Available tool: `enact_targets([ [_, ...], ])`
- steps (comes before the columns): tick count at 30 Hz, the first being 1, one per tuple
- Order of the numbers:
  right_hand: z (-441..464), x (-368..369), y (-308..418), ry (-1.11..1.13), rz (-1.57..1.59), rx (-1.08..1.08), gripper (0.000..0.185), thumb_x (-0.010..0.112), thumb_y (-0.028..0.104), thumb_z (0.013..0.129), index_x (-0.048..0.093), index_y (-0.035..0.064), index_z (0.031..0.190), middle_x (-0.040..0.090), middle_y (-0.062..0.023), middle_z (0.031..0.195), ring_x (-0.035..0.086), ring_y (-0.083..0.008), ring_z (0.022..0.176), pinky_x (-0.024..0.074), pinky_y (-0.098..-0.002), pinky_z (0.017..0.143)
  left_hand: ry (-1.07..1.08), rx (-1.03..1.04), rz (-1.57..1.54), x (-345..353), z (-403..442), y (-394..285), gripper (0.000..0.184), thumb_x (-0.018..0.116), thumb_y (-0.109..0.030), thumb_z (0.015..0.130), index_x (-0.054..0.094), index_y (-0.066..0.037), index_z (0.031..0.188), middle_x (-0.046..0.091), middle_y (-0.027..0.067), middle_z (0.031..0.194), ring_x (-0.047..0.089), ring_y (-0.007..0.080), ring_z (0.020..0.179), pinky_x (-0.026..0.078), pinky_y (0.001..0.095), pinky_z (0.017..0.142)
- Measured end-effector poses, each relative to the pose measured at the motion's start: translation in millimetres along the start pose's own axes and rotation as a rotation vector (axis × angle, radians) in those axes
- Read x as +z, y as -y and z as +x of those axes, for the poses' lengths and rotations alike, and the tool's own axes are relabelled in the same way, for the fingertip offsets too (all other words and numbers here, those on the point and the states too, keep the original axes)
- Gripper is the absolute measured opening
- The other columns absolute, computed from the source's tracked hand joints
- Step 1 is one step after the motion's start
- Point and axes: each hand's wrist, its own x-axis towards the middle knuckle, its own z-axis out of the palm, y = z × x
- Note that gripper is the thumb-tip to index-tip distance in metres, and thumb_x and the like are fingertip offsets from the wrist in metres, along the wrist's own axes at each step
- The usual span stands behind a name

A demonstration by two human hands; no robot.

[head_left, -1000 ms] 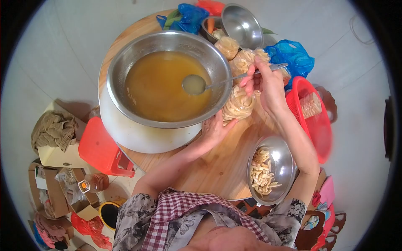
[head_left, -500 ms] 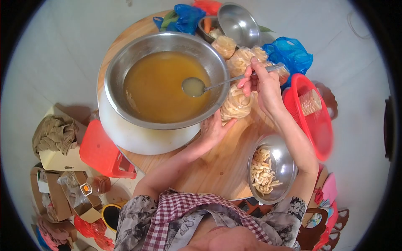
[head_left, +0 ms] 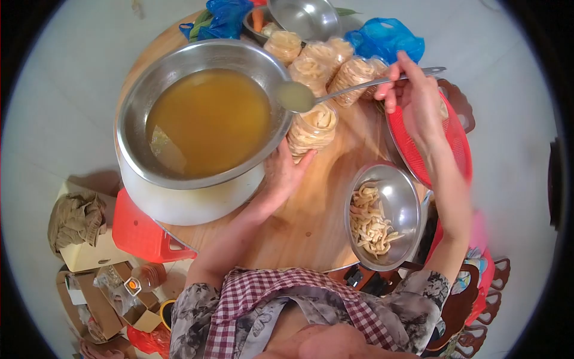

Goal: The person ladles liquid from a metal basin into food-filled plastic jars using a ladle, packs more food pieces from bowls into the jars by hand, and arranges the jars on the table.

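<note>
- At the middle of the table (head_left: 302,236), the left hand (head_left: 283,172) cups the near side of an open jar (head_left: 312,130) packed with pale strips, its grip around the jar; some fingers are hidden by the basin rim.
- Above the right side of the big steel basin (head_left: 130,122) and just beyond the jar, a ladle (head_left: 296,97) holds yellowish liquid; its handle is clasped in the grip of the right hand (head_left: 423,102).
- On the left, the basin, holding the same-coloured liquid, sits above a white round base (head_left: 197,209).
- On the far side, more filled jars (head_left: 353,79) cluster near a blue bag (head_left: 391,39), with a carrot (head_left: 258,20) in a bowl farther left.
- To the right, beneath the right forearm, is a red basket (head_left: 457,140).
- At the near right, a steel bowl (head_left: 403,206) holds loose pale strips.
</note>
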Motion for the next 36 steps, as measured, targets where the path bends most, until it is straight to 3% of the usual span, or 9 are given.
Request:
enact_targets([
  [7,-10.5,-39.8,16.8,-0.011,-0.152,-0.043,0.042,0.052,0.041,0.102,0.058,0.0069,0.079,0.064,-0.0150,0.064,0.052,-0.0138,0.046,0.0429,-0.0259,0.047,0.004,0.005,-0.064,-5.4,2.9,-5.9,0.094,0.082,-0.031,0.078,0.030,0.002,0.149,0.041,0.0267,0.147,0.037,0.0435,0.137,0.029,0.0539,0.112],
  [17,-30.1,-30.9,12.6,-0.004,-0.286,-0.191,0.049,0.052,0.047,0.103,0.059,0.0049,0.079,0.063,-0.0093,0.063,0.057,-0.0101,0.050,0.0436,-0.0230,0.049,0.044,-0.014,-0.113,-9.5,4.9,-9.6,0.096,0.082,-0.027,0.079,0.027,0.003,0.151,0.037,0.0271,0.150,0.034,0.0438,0.139,0.026,0.0530,0.115],
  [25,-62.9,-24.3,0.8,0.085,-0.403,-0.492,0.042,0.045,0.033,0.108,0.059,0.0034,0.083,0.060,-0.0010,0.073,0.055,-0.0067,0.056,0.0442,-0.0224,0.052,0.031,0.038,-0.103,-10.2,5.8,-8.9,0.095,0.082,-0.028,0.080,0.027,0.003,0.151,0.037,0.0274,0.150,0.033,0.0440,0.140,0.026,0.0537,0.115],
  [27,-70.3,-25.8,-0.4,0.079,-0.459,-0.525,0.037,0.045,0.028,0.108,0.059,0.0027,0.085,0.060,-0.0024,0.075,0.058,-0.0095,0.057,0.0458,-0.0238,0.053,0.028,0.057,-0.084,-10.2,5.8,-8.5,0.095,0.082,-0.028,0.080,0.028,0.004,0.151,0.037,0.0274,0.150,0.033,0.0440,0.140,0.026,0.0539,0.115],
  [29,-73.5,-30.4,-3.7,0.143,-0.583,-0.725,0.034,0.045,0.024,0.108,0.059,0.0023,0.086,0.059,-0.0047,0.072,0.062,-0.0121,0.058,0.0474,-0.0255,0.053,0.020,0.058,-0.071,-9.4,5.1,-7.6,0.095,0.082,-0.028,0.080,0.028,0.003,0.151,0.037,0.0271,0.150,0.033,0.0441,0.140,0.025,0.0541,0.115],
  [30,-74.9,-31.8,-4.9,0.163,-0.577,-0.757,0.023,0.052,0.013,0.103,0.059,0.0014,0.085,0.058,-0.0078,0.070,0.063,-0.0180,0.058,0.0464,-0.0284,0.050,0.021,0.060,-0.070,-9.2,4.9,-7.4,0.095,0.082,-0.028,0.080,0.028,0.003,0.151,0.037,0.0271,0.150,0.033,0.0441,0.140,0.025,0.0541,0.115],
  [31,-75.8,-33.2,-5.4,0.163,-0.576,-0.757,0.023,0.052,0.013,0.103,0.059,0.0014,0.085,0.058,-0.0078,0.070,0.063,-0.0180,0.058,0.0464,-0.0284,0.050,0.019,0.064,-0.066,-9.1,4.7,-7.0,0.095,0.082,-0.028,0.080,0.028,0.003,0.151,0.037,0.0269,0.150,0.033,0.0441,0.140,0.026,0.0541,0.115],
  [34,-76.3,-37.5,-8.4,0.223,-0.741,-1.077,0.011,0.064,0.001,0.090,0.058,0.0004,0.081,0.057,-0.0088,0.071,0.059,-0.0254,0.057,0.0427,-0.0331,0.046,0.020,0.068,-0.057,-9.3,5.0,-6.7,0.095,0.082,-0.028,0.080,0.028,0.003,0.151,0.037,0.0265,0.150,0.034,0.0440,0.140,0.026,0.0542,0.115],
  [36,-79.1,-35.6,-7.8,0.240,-0.778,-1.147,0.011,0.064,0.002,0.091,0.058,0.0009,0.081,0.057,-0.0083,0.071,0.059,-0.0247,0.058,0.0427,-0.0333,0.046,0.023,0.068,-0.052,-8.8,4.7,-5.9,0.095,0.082,-0.029,0.080,0.028,0.002,0.152,0.037,0.0264,0.150,0.034,0.0439,0.140,0.026,0.0543,0.115],
])
